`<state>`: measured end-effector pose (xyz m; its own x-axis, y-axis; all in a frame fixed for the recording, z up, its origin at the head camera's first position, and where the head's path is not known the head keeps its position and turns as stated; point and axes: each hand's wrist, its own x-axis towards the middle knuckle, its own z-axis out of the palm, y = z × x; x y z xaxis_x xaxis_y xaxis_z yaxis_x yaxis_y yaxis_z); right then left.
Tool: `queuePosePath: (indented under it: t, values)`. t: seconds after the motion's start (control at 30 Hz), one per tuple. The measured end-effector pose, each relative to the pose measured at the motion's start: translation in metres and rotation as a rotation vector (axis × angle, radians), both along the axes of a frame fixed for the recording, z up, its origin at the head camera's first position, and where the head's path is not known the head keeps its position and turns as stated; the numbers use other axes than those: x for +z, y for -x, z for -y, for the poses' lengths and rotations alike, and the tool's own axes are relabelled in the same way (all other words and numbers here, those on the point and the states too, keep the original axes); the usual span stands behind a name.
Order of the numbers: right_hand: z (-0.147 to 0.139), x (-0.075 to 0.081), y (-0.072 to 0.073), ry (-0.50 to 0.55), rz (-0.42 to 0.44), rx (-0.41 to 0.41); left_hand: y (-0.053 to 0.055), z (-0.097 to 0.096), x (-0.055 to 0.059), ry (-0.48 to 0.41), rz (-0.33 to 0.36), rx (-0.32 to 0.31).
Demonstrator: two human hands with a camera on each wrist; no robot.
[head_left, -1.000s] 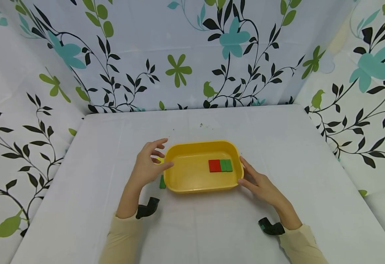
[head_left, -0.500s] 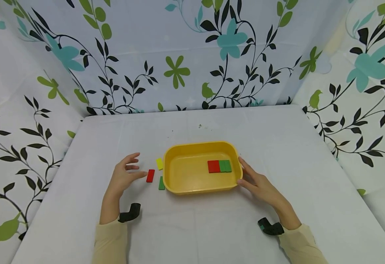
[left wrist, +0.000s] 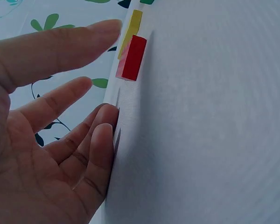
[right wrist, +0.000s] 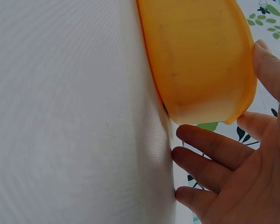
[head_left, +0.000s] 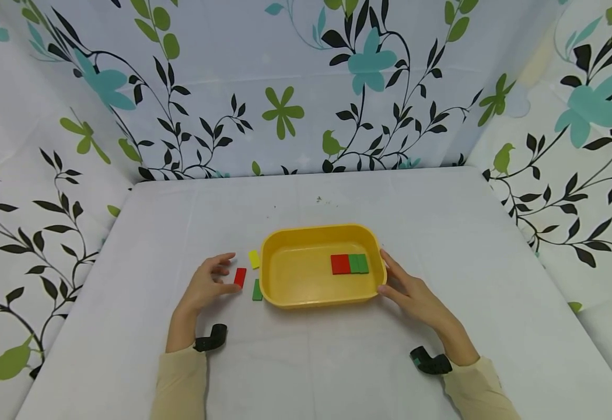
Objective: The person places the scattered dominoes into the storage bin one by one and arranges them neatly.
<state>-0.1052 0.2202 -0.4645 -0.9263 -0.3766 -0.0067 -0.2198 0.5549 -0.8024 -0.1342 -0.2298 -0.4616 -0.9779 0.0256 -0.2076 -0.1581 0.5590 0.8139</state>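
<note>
My left hand is spread beside a small red block on the table, its thumb near the block's lower left side. In the left wrist view, nothing lies between thumb and fingers, and a gap separates them from the red block. A yellow block and a green block lie between the red one and the yellow tray. With thumb and index finger, my right hand touches the tray's right end; its other fingers stay off the tray in the right wrist view.
Inside the tray, on its right side, red and green pieces lie side by side. A white cloth covers the table. A leaf-patterned curtain hangs behind and along both sides.
My left hand has moved left from the tray's left edge to beside the red block, then slightly right. The red block now shows in the head view. My right hand stays at the tray.
</note>
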Motion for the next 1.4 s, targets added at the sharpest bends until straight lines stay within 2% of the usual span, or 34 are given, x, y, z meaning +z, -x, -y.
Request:
queuePosePath:
  t: [0.2,0.4,0.6,0.8,1.4]
  values:
    - [0.000,0.000,-0.001,0.000,0.016,-0.008,0.000,-0.002,-0.008,0.078,-0.030,-0.028]
    - [0.000,0.001,-0.001,-0.003,0.012,-0.007,-0.001,-0.005,-0.009,0.128,-0.021,-0.033]
    - [0.001,0.001,-0.001,-0.001,0.014,-0.006,-0.002,-0.008,-0.007,0.146,0.003,-0.020]
    - [0.001,0.000,-0.001,-0.005,0.018,-0.008,-0.002,-0.010,-0.006,0.170,-0.007,-0.021]
    - [0.002,-0.001,-0.001,-0.013,0.017,-0.008,0.001,-0.007,-0.012,0.207,-0.097,-0.084]
